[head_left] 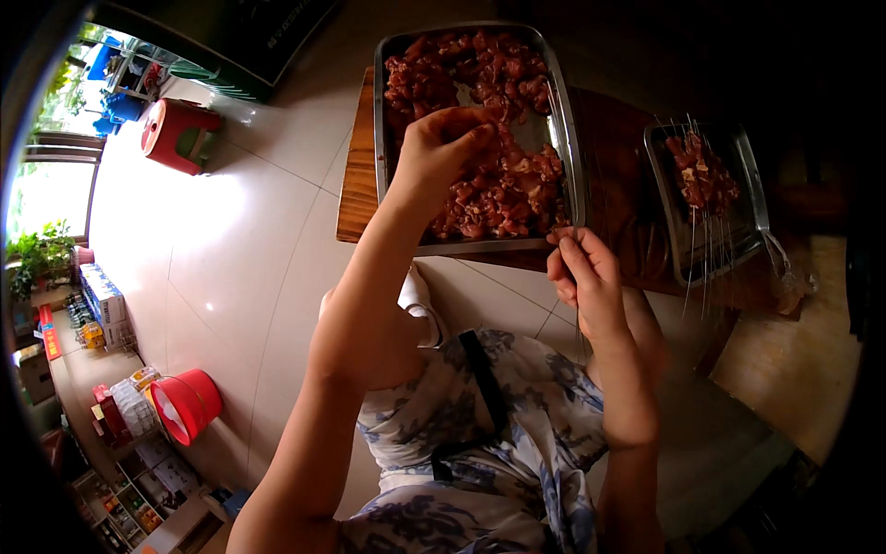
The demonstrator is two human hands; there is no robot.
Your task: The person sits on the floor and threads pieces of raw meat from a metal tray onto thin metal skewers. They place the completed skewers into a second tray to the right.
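A large metal tray (574,175) is heaped with small pieces of raw red meat (508,198). Over its middle my left hand (443,143) is closed in a pinch, thumb against fingers; whatever lies between them is hidden. At the tray's near right corner, my right hand (591,277) has its fingers curled round a thin skewer (579,337), whose lower end shows faintly below the hand. Off to the right, a smaller metal tray (678,254) carries several skewers threaded with meat (703,175), their bare ends sticking out past the rim.
The large tray rests on a wooden table (356,175) close in front of my knees. A clear plastic bag (792,277) lies beside the small tray. On the tiled floor at left stand a red stool (175,134) and a red bucket (194,406), near shelves with goods.
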